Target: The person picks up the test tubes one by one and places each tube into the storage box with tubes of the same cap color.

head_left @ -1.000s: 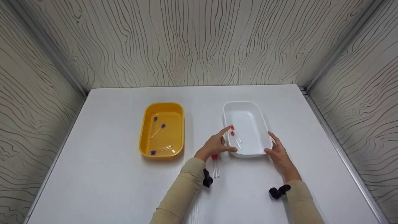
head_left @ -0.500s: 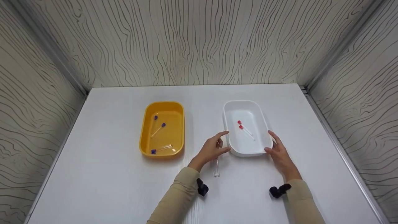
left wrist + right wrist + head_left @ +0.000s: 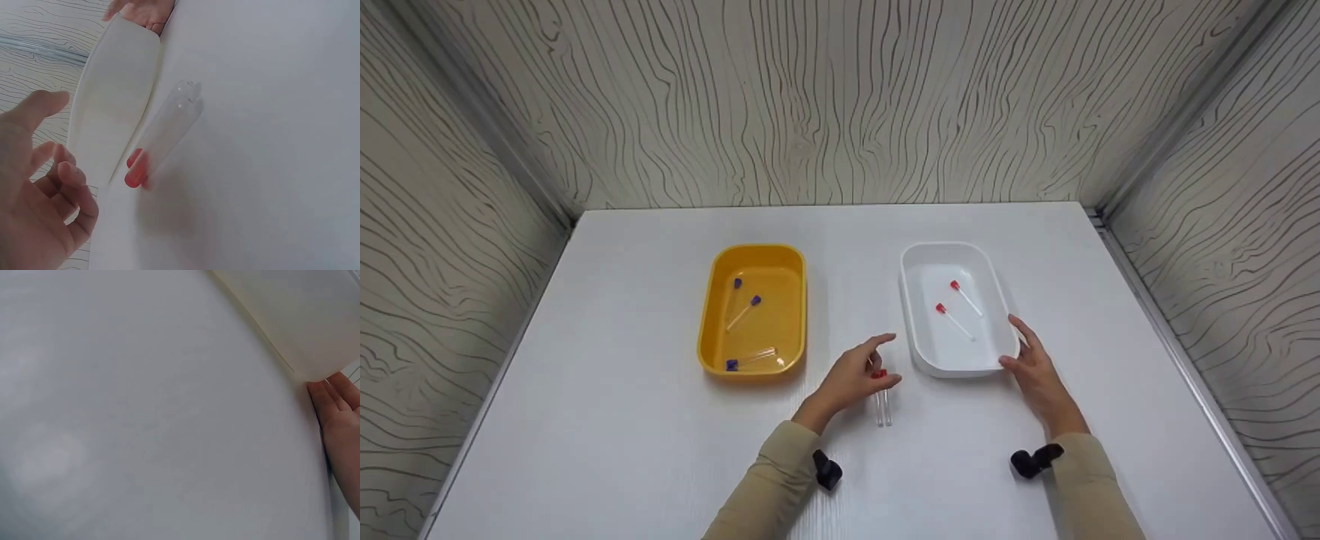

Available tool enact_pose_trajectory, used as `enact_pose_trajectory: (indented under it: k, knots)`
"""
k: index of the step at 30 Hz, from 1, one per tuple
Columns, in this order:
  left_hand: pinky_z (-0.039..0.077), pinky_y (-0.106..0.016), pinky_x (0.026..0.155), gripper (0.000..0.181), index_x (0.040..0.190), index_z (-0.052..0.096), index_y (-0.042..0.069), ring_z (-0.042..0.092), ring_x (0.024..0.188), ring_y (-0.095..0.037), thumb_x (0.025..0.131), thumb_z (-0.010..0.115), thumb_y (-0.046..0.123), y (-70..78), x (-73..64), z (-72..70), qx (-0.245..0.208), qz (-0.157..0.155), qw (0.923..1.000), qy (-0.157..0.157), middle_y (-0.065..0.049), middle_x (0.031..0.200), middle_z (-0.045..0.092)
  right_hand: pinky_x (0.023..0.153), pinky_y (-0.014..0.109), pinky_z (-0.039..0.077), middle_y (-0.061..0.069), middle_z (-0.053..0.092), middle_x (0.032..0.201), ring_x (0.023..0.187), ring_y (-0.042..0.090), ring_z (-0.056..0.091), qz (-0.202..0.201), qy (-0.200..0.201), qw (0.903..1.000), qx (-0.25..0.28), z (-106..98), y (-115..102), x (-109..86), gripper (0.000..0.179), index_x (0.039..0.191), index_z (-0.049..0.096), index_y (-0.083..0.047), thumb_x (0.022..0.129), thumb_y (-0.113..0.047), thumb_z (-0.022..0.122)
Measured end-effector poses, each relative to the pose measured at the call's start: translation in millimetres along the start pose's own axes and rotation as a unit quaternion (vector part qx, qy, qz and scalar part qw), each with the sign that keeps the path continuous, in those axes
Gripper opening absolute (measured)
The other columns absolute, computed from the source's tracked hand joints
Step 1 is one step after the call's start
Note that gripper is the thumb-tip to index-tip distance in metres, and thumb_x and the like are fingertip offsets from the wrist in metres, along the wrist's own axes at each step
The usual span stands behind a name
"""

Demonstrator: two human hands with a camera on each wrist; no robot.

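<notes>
My left hand (image 3: 851, 381) is over the table just left of the white tray (image 3: 913, 330), index finger and thumb spread, holding nothing. Under and beside its thumb lie two clear test tubes (image 3: 883, 409) with red caps, side by side; in the left wrist view these tubes (image 3: 169, 126) are apart from the fingers. My right hand (image 3: 1039, 382) grips the white tray at its near right corner, thumb at the front and fingers along the side. Two more red-capped test tubes (image 3: 960, 324) lie slanted inside that tray.
To the left stands a yellow tray (image 3: 705, 330) holding several purple-capped test tubes (image 3: 742, 313). Wood-grain patterned panels (image 3: 825, 105) rise behind the white table (image 3: 622, 450) and at both sides.
My left hand has drawn back left and toward me from the white tray to the tubes on the table. The two tubes in the tray have slid right and apart. My right hand stays put.
</notes>
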State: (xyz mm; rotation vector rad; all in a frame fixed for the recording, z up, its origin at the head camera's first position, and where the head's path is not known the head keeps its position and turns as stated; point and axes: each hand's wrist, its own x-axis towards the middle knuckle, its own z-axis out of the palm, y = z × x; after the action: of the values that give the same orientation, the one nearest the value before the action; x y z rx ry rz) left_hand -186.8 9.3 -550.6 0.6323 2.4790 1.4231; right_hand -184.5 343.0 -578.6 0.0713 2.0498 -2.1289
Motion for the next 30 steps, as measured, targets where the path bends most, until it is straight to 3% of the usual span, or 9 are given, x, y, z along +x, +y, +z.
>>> enact_pose_trajectory:
  k: [6,14,20,30]
  knots:
    - [0.039,-0.016,0.064,0.066,0.139,0.048,0.010,0.042,0.069,-0.003,0.081,0.076,0.026,-8.5,-11.4,-1.2,0.014,-0.001,0.9999,-0.008,-0.013,0.085,0.062,0.099,0.005,0.040,0.009,0.001,0.166,0.152,0.034,0.007,0.000,0.004,1.0000,0.003,-1,1,-0.1,0.080,0.155,0.014,-0.027,0.093,0.001,0.055]
    - [0.036,-0.017,0.063,0.070,0.138,0.050,0.011,0.040,0.068,-0.003,0.077,0.080,0.030,-17.2,-24.2,-2.0,0.038,-0.018,0.9991,-0.004,-0.009,0.082,0.061,0.098,0.005,0.041,0.008,0.001,0.166,0.152,0.034,0.008,0.005,0.007,1.0000,-0.002,-1,1,-0.8,0.080,0.155,0.014,-0.028,0.092,0.001,0.056]
    - [0.033,-0.019,0.064,0.083,0.140,0.048,0.013,0.039,0.070,-0.005,0.069,0.086,0.034,-19.0,-33.3,-1.0,0.057,-0.043,0.9972,-0.022,-0.002,0.081,0.053,0.098,0.005,0.041,0.007,0.001,0.166,0.152,0.034,0.008,0.009,0.010,0.9999,0.004,-1,1,-0.5,0.080,0.154,0.015,-0.030,0.092,0.000,0.056]
    - [0.030,-0.018,0.061,0.096,0.141,0.046,0.015,0.037,0.069,-0.005,0.058,0.091,0.037,-20.5,-39.9,4.5,0.107,-0.058,0.9921,-0.030,0.004,0.083,0.050,0.100,0.006,0.041,0.011,0.000,0.165,0.152,0.035,0.006,-0.002,-0.001,0.9999,0.015,0,1,0.0,0.079,0.155,0.013,-0.027,0.093,0.003,0.053]
